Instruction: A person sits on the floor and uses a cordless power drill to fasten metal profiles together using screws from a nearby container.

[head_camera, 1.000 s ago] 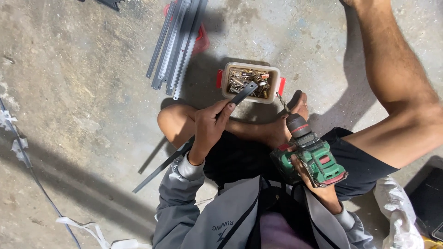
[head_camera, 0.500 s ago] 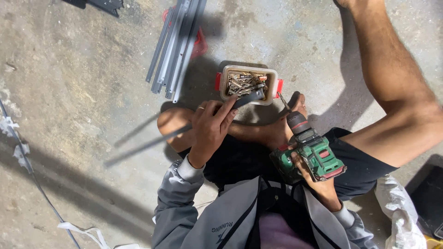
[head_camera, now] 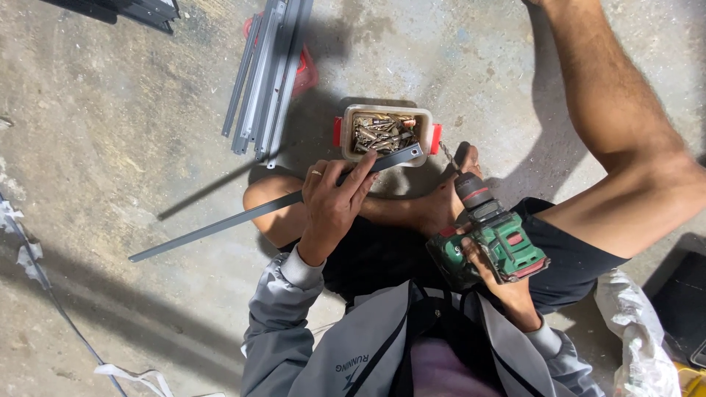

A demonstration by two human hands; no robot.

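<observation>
- My left hand (head_camera: 332,209) clamps a long grey metal strip (head_camera: 220,224) near its holed end, which lies over the rim of the screw box (head_camera: 382,134) on the floor (head_camera: 110,132).
- My right hand (head_camera: 494,273) grips the green drill (head_camera: 491,237), bit just beside that end.
- The strip looks light, thin, probably springy; I judge it best held close to the end.

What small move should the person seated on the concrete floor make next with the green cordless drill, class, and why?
Probably swing the green cordless drill left so its bit meets the end of the long grey metal bar. The right hand holds the drill beside that end, its bit clear of it; the left hand steadies the bar over the screw-filled plastic box.
</observation>
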